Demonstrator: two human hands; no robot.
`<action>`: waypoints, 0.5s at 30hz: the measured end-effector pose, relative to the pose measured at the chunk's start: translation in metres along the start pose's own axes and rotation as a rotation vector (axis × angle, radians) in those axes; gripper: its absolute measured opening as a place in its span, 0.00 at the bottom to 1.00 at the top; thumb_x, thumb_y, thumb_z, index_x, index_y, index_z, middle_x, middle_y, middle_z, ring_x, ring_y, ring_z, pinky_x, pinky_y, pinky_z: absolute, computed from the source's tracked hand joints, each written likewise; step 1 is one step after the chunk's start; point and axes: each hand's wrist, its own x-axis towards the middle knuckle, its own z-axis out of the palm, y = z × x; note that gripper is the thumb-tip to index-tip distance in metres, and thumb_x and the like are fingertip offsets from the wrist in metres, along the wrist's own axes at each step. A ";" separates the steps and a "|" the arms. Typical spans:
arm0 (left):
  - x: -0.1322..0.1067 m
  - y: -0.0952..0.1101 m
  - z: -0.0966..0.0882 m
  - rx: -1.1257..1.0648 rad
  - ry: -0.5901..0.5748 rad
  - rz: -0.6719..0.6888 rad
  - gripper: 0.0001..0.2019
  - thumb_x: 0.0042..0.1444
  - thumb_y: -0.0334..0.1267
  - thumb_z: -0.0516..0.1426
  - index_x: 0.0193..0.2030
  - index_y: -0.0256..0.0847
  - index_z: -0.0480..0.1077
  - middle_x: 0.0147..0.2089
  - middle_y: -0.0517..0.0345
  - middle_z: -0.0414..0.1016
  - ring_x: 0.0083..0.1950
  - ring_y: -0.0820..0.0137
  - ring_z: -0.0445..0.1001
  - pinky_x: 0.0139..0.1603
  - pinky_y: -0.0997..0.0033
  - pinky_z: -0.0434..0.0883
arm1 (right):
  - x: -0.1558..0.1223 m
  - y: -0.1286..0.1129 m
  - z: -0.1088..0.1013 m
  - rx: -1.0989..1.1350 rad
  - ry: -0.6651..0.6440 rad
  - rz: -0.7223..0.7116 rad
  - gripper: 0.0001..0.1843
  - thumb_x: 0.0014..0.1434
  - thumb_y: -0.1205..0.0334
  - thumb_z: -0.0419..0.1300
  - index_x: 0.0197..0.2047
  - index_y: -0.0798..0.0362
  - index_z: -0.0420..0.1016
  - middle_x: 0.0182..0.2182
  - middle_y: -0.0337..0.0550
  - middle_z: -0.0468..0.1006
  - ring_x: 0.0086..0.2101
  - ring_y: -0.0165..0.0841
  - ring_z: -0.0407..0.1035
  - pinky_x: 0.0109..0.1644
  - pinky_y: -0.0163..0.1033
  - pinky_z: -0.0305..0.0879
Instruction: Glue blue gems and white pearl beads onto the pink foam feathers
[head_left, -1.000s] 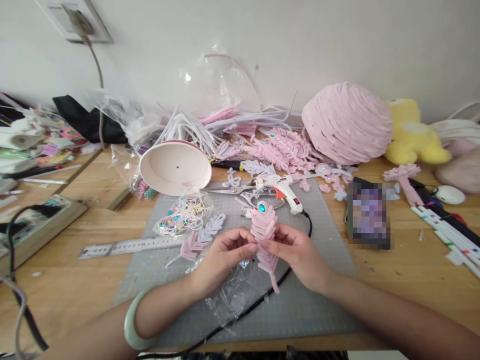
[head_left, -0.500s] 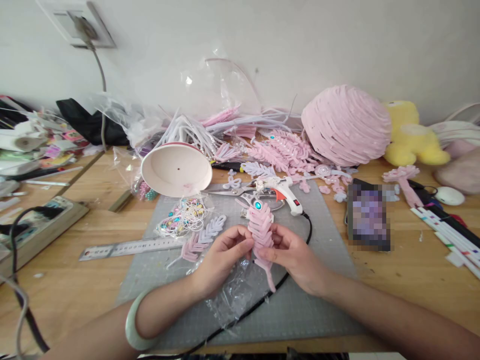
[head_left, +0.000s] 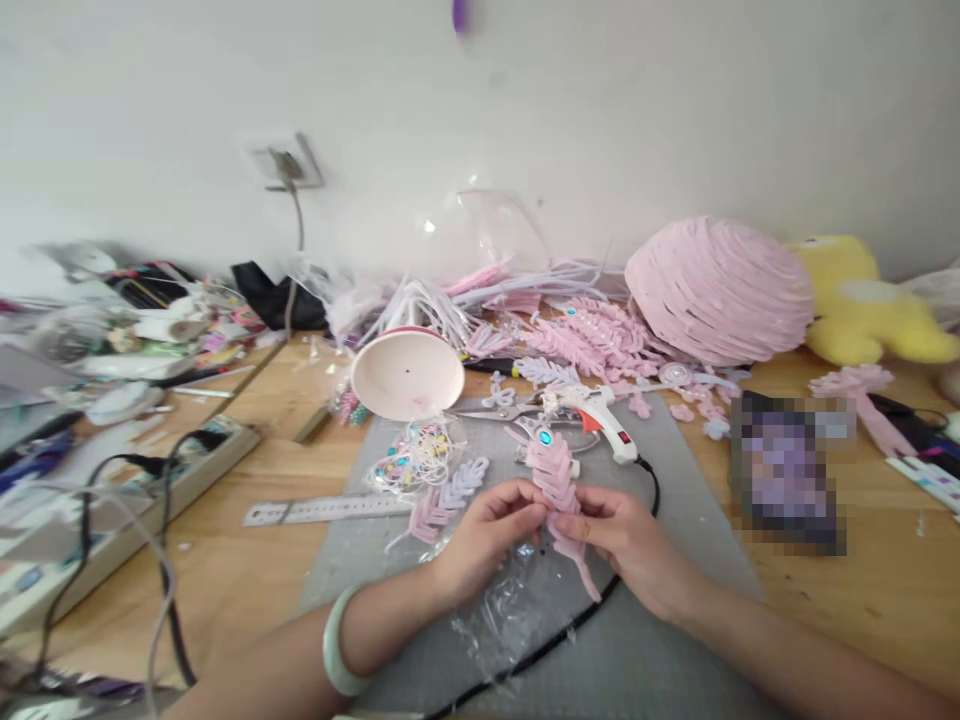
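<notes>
Between both hands I hold a pink pipe-cleaner feather (head_left: 556,474) over the cutting mat, its stem pointing down toward me. A blue gem (head_left: 545,438) sits near its top. My left hand (head_left: 499,530) pinches the feather's left edge. My right hand (head_left: 619,535) grips its right side with thumb and fingers. Just beyond the feather lie a white glue gun (head_left: 611,425) with an orange trigger and a pair of scissors (head_left: 506,412). Left of my left hand rests a pink and lilac pipe-cleaner feather (head_left: 448,497). Crumpled clear plastic (head_left: 499,610) lies beneath my hands.
A grey cutting mat (head_left: 697,560) covers the table's middle. Around it are a metal ruler (head_left: 322,510), strung beads (head_left: 412,455), a white bowl (head_left: 409,375), a power strip (head_left: 142,520), a blurred-out device (head_left: 784,470) and a pink ball (head_left: 720,290). The glue gun's black cord (head_left: 555,650) crosses the mat.
The camera view has swung left and up, so everything appears further right and lower. Both hands keep hold of the pink feather, which leans slightly more.
</notes>
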 end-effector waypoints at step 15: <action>0.006 -0.006 -0.002 0.033 -0.038 0.065 0.21 0.36 0.50 0.67 0.24 0.34 0.68 0.22 0.61 0.66 0.25 0.76 0.61 0.31 0.75 0.56 | -0.001 0.001 0.000 -0.171 0.036 -0.056 0.15 0.42 0.55 0.70 0.33 0.53 0.80 0.29 0.40 0.79 0.33 0.33 0.68 0.39 0.35 0.62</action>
